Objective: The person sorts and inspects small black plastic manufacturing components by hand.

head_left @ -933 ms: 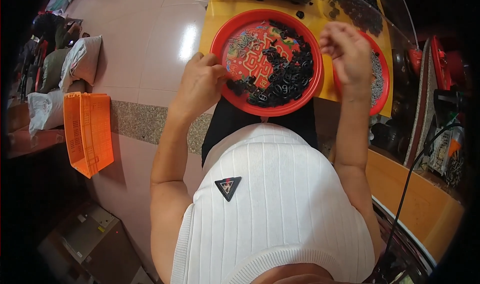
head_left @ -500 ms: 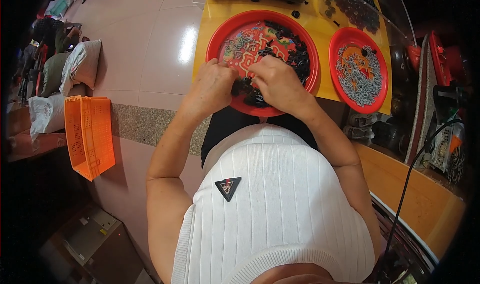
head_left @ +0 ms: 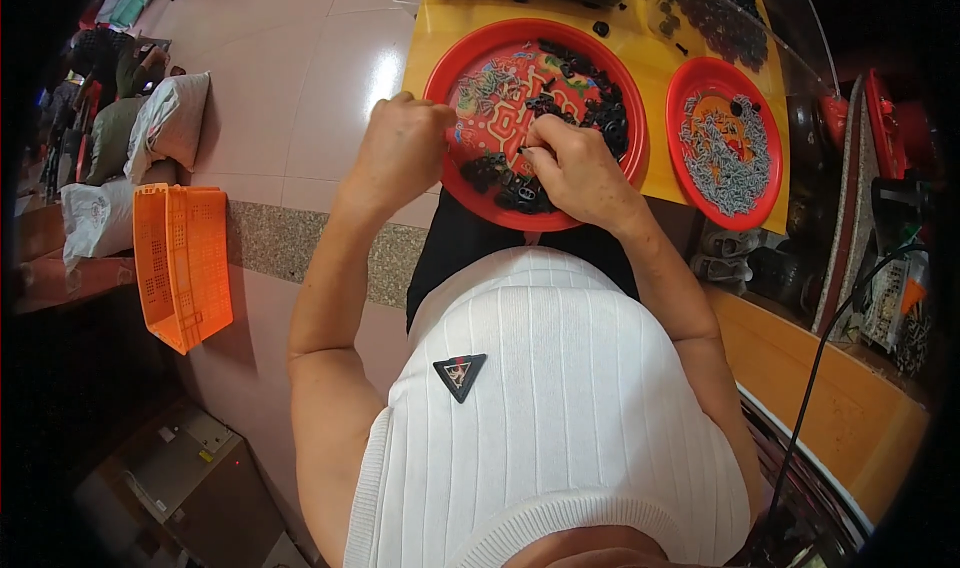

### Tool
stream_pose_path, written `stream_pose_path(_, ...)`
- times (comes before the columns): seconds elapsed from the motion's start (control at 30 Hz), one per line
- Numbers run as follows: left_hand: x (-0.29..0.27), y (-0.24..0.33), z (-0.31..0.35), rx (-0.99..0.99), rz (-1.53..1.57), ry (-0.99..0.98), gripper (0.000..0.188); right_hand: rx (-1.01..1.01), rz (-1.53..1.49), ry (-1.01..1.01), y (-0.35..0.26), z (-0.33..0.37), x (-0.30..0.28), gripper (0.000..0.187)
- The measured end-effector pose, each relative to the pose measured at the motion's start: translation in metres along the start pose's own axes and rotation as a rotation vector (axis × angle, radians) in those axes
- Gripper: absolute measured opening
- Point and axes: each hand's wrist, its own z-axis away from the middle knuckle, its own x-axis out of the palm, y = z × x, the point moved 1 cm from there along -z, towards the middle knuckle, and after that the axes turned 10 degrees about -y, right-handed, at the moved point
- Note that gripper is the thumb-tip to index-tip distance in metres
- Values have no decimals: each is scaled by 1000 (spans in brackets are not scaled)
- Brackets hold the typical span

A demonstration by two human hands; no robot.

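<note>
Change from half a second ago: the bare left hand [head_left: 405, 148] has drawn away to the left rim of the large round red plastic tray [head_left: 530, 28], and the bare right hand [head_left: 580, 173] sits slightly farther right, widening the gap between them.
Left fingers: curled inward; cannot tell whether they grip anything.
Right fingers: bent, thumb and forefinger near each other over the tray; any grip is too small to tell.
Hidden: the right hand covers some of the small black plastic pieces [head_left: 605, 113].
Cut off: the clear plastic bin [head_left: 735, 18] at the upper edge.
Large tray: black pieces along its right and near sides, thin silvery screws [head_left: 485, 90] at its far left.
Smaller red tray: this round plastic tray [head_left: 676, 133] stands on the yellow counter [head_left: 655, 73], holding many grey metal screws [head_left: 735, 173].
Clear bin: more black pieces.
</note>
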Motion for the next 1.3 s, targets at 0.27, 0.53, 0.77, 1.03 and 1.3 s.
stream_pose_path(0.27, 12, 23, -17, 102, -430, -298, 7, 34, -140, 77, 13, 16, 5, 7)
stream_pose_path(0.53, 21, 23, -21, 28, -452, -377, 9, 103, -276, 96, 24, 19, 7, 8)
stream_pose_path(0.77, 15, 21, -19, 142, 10, -148, 19, 141, -466, 86, 24, 19, 2, 10)
stream_pose_path(1.03, 40, 45, 0, -42, 1558, 31, 13, 240, -935, 76, 3, 18, -9, 13)
stream_pose_path(1.3, 59, 49, -1, -87, 1820, 139, 13, 155, -582, 211, -7, 20, 7, 14)
